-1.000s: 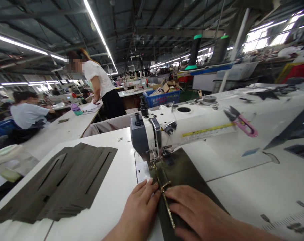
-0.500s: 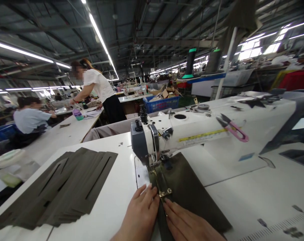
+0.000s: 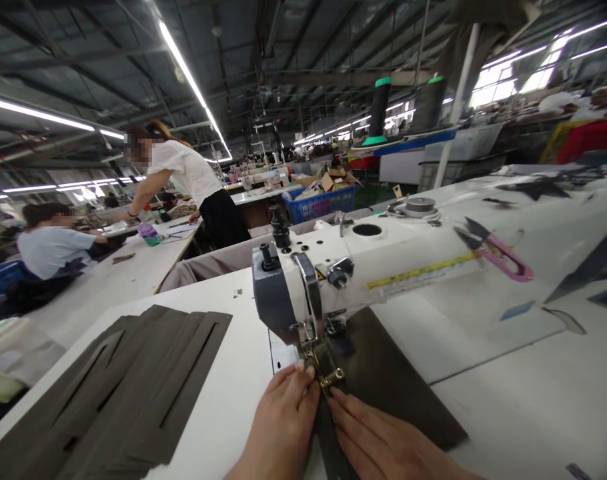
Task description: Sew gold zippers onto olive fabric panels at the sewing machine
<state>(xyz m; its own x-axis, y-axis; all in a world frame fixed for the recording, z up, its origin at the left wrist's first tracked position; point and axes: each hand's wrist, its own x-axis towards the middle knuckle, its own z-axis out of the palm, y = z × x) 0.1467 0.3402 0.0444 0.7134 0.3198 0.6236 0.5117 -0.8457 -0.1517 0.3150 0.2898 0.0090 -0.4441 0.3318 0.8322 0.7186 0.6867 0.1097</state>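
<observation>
A dark olive fabric piece (image 3: 388, 393) with a brass zipper (image 3: 329, 375) lies under the presser foot of a white sewing machine (image 3: 383, 267). My left hand (image 3: 283, 420) rests flat on the fabric's left edge, fingers stretched toward the needle. My right hand (image 3: 383, 443) lies flat on the fabric just right of the zipper, fingertips close to the zipper slider. Both hands press the cloth down and grip nothing.
A stack of dark cut fabric panels (image 3: 123, 387) lies on the white table (image 3: 233, 313) at left. Pink thread snips (image 3: 498, 253) sit on the machine arm. Two people work at tables at far left; a blue crate (image 3: 326, 199) stands behind.
The zipper and fabric have fed further toward the needle. Both hands have slid forward with the cloth, closer to the presser foot.
</observation>
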